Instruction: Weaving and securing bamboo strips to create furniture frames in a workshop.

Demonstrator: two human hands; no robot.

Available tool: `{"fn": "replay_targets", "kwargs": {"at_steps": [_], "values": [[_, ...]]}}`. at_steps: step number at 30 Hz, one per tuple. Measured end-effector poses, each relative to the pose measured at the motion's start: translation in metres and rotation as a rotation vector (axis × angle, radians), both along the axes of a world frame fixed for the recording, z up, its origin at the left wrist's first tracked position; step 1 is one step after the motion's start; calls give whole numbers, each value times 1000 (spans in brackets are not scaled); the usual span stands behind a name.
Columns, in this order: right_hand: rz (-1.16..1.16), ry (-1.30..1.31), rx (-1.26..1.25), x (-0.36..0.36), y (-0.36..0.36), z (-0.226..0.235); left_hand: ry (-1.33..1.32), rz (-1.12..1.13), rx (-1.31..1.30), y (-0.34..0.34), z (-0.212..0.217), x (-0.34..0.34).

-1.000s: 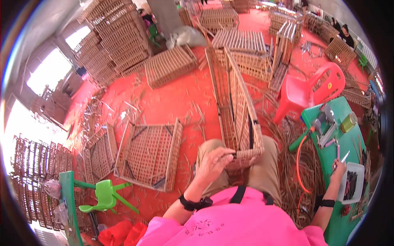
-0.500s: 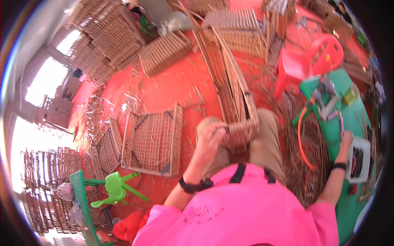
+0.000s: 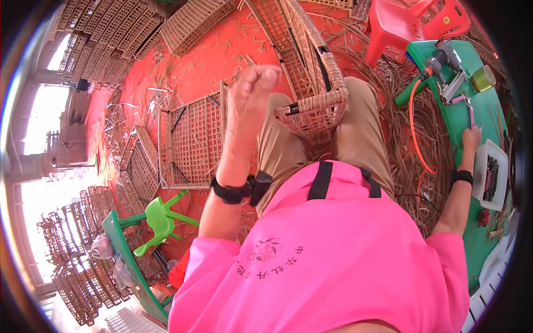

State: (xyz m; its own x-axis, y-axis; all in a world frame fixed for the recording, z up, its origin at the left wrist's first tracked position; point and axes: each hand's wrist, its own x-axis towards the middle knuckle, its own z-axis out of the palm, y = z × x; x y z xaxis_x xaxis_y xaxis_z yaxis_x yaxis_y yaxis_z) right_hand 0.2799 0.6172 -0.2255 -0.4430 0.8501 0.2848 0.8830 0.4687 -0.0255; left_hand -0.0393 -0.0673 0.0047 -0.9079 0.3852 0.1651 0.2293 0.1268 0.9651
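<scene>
A long woven rattan basket (image 3: 315, 111) stands tilted between my knees, its wrapped rim facing me. My left hand (image 3: 251, 100) is raised above my left knee, apart from the basket, fingers loosely bent with nothing visible in them. At the green table (image 3: 476, 61) on the right, my right hand (image 3: 472, 136) is closed around one handle of a small hand tool with pink-purple handles (image 3: 472, 116); its exact kind is unclear. Close by lie a grey air-powered nail gun (image 3: 444, 60) with an orange hose (image 3: 413, 122) and a yellowish roll of tape (image 3: 483, 79).
A white tub (image 3: 499, 183) of dark strips sits beside my right forearm. Beyond the table stands a red plastic chair (image 3: 391, 28). Loose rattan strips (image 3: 408, 183) cover the floor at right. Woven panels (image 3: 194, 139), a green child's chair (image 3: 161, 219) and stacked baskets (image 3: 105, 33) are at left.
My left hand has let go of the basket's rim and risen up and left. My right hand stays at the pink-handled tool. The view has tilted down toward my body.
</scene>
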Motion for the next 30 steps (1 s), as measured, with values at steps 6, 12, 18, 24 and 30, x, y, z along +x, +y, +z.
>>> {"fn": "replay_targets", "kwargs": {"at_steps": [6, 12, 18, 24, 30], "values": [[329, 319, 263, -47, -107, 67, 5, 13, 46, 35, 60, -55], [579, 740, -380, -141, -332, 151, -87, -126, -116, 91, 48, -121], [984, 884, -840, -186, -431, 159, -50, -403, -351, 122, -7, -192], [1067, 903, -1189, -180, -444, 149, 415, -198, -860, 153, 3, -122], [863, 956, -967, -163, -385, 133, 755, -196, -741, 85, -3, -18]]}}
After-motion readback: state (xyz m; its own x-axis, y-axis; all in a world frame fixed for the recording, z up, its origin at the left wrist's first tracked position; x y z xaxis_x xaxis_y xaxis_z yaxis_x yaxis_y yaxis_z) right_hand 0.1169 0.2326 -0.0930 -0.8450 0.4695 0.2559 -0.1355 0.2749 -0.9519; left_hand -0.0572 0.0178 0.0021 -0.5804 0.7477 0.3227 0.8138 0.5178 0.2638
